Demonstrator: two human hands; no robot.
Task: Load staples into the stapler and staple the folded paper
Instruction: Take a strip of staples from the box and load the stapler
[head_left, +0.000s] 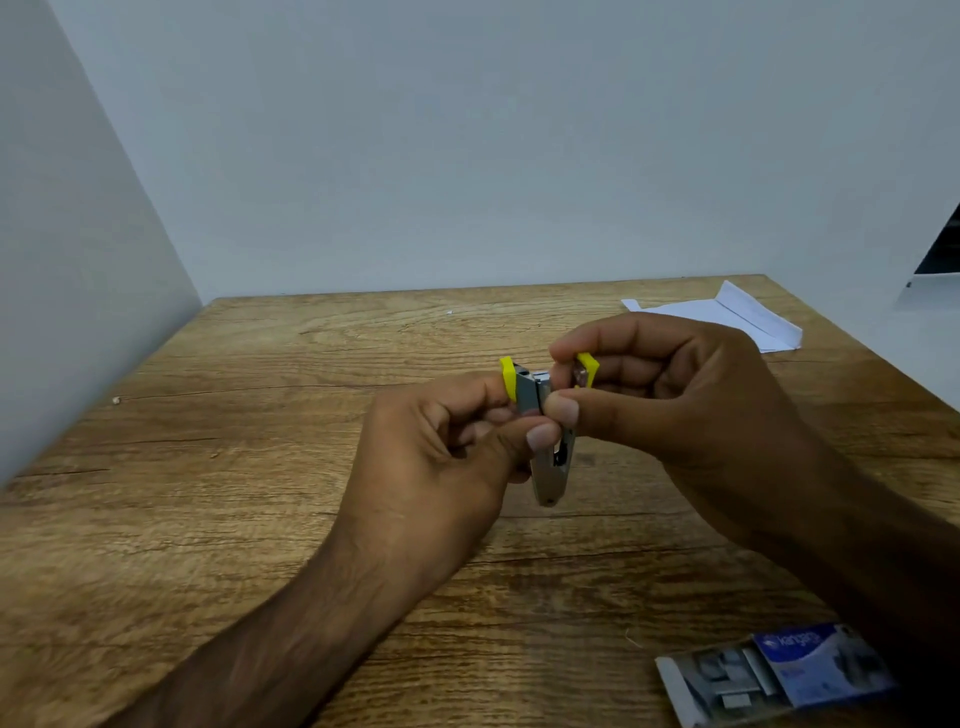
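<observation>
A small metal stapler (550, 462) with yellow plastic ends is held upright above the table, its two arms spread apart at the top. My left hand (441, 457) grips its left arm and body. My right hand (670, 395) pinches something small at the open top, between thumb and forefinger, beside the right yellow end; whether it is a staple strip I cannot tell. The staple box (779, 670), blue and slid open, lies at the near right with staple strips showing. The folded white paper (727, 314) lies at the far right of the table.
The wooden table (260, 467) meets a pale wall at the back and another on the left. A dark-framed object (940, 249) hangs on the right wall. A tiny white scrap (116, 400) lies near the left edge.
</observation>
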